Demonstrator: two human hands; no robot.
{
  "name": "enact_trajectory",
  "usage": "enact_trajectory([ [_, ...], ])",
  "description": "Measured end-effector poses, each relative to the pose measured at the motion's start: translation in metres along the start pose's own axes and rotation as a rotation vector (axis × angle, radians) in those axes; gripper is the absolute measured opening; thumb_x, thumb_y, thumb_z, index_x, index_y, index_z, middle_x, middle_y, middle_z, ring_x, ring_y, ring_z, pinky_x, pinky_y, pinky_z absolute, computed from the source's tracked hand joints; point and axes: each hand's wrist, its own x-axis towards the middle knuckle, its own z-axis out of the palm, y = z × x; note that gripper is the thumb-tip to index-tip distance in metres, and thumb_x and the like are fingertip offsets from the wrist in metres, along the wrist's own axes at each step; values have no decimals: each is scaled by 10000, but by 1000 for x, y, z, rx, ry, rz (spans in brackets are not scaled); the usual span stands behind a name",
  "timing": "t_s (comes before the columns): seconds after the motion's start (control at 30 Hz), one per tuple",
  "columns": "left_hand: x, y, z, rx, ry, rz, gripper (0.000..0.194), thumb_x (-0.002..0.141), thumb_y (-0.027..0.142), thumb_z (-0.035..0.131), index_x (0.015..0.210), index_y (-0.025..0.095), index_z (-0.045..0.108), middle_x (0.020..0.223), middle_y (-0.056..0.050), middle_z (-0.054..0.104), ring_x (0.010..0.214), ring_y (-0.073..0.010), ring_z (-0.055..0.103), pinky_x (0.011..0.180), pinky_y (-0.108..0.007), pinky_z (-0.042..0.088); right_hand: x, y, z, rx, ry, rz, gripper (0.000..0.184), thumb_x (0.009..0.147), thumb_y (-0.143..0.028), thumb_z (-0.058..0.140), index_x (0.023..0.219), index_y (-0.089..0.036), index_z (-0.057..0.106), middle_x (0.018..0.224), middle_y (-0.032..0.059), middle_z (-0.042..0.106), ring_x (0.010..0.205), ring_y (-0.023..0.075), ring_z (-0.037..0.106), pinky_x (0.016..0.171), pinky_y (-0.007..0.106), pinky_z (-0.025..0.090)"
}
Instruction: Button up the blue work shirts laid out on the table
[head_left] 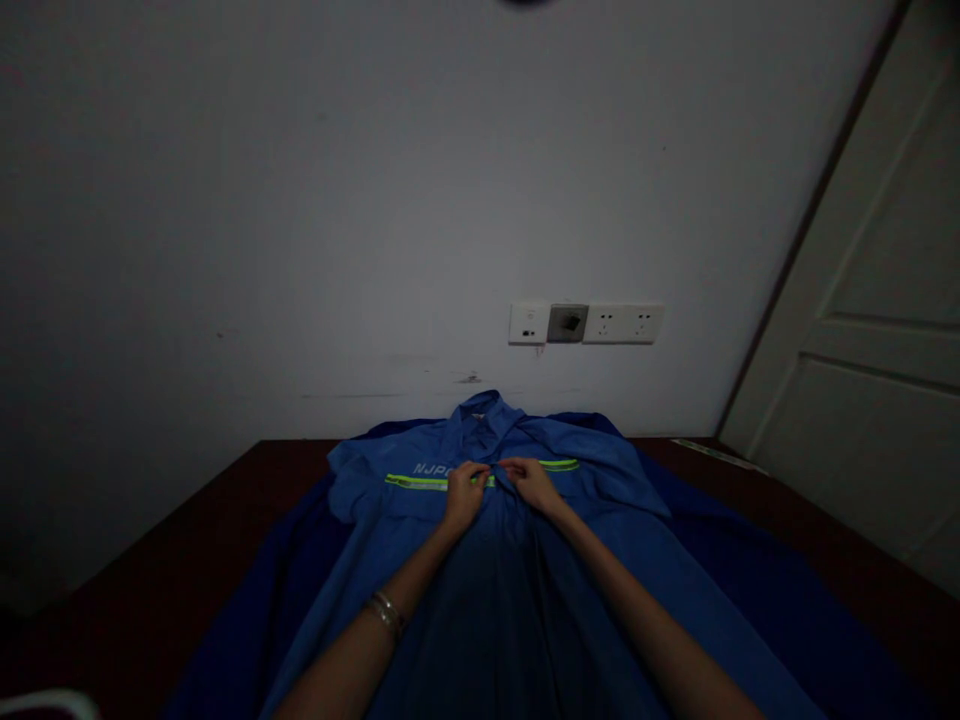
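Observation:
A light blue work shirt (600, 480) with a collar, yellow-green reflective strips and lettering on the chest lies spread out, collar away from me. My left hand (466, 490) pinches the shirt's front edge at the chest, beside the strip. Close to it, my right hand (531, 482) pinches the opposite front edge. The fingertips of both hands nearly meet at the middle of the front. Whether a button or snap sits between them is too small and dark to tell. Below the hands the front hangs in long folds.
Darker blue cloth (720, 560) lies under the shirt on a dark red surface (210, 520). A pale wall with a row of sockets (622, 324) stands behind. A panelled door (870, 330) is at the right. Part of a white rounded object (49, 700) shows at lower left.

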Motion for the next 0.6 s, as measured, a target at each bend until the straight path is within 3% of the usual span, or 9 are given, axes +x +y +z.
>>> enact_trajectory([
  [0.27,-1,-1,1,24,10,38,146,739,123,540,793,136,676,793,-61,657,767,-152,584,731,-269,435,-3,-2,1,26,-11,6,323,619,-100,477,877,-111,670,867,72,681,808,180,620,785,302,472],
  [0.37,-1,0,0,36,6,46,147,744,125,537,796,142,674,804,-58,659,781,-154,585,742,-272,432,-5,-6,1,38,-13,73,314,626,-138,518,905,-107,659,804,59,682,648,152,608,641,266,488],
  [0.47,-2,0,0,52,9,49,145,748,129,538,802,144,672,808,-56,660,781,-154,584,743,-274,430,-7,-8,2,33,-30,137,320,653,-179,525,940,-101,645,628,18,649,441,100,510,471,217,425],
  [0.6,-3,2,-1,49,14,54,145,750,127,537,802,146,671,804,-53,659,767,-147,583,728,-265,431,-6,-10,1,92,-40,152,291,688,-230,520,907,-92,652,453,-27,545,383,87,445,418,191,363],
])
